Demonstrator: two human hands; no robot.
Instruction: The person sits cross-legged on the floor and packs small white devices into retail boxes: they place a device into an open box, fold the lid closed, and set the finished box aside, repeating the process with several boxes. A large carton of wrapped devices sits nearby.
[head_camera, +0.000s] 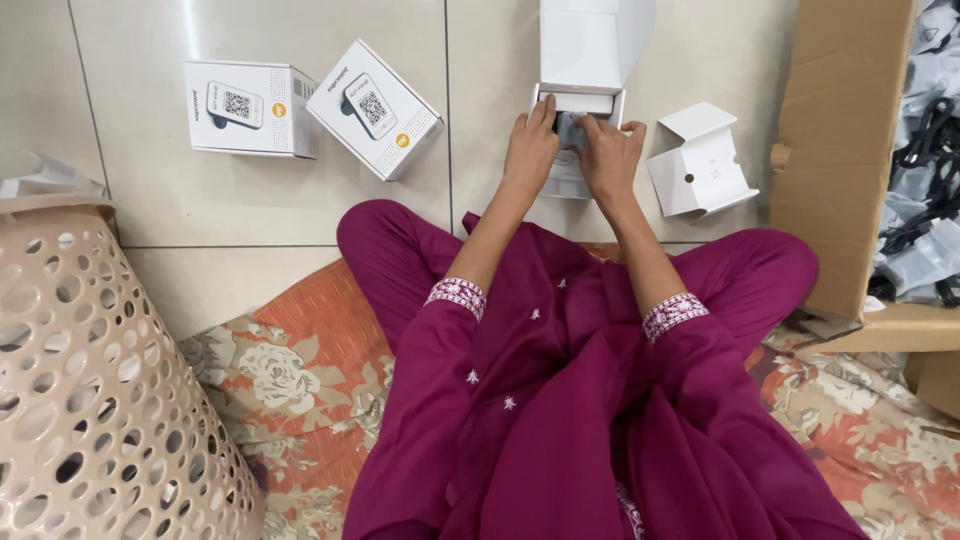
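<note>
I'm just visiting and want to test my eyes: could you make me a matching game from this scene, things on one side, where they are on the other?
Things:
1. open box
2. folded insert
3. basket
4. two shut boxes

Places:
A. lower left, by the floral mat
B. on the tiles, upper left
C. under both hands, left hand and right hand
D. between the right hand and the brown carton

Pairs: 1-C, 2-D, 3-A, 4-B

Open white box (585, 60), grey device (570, 128) inside, on floor
</note>
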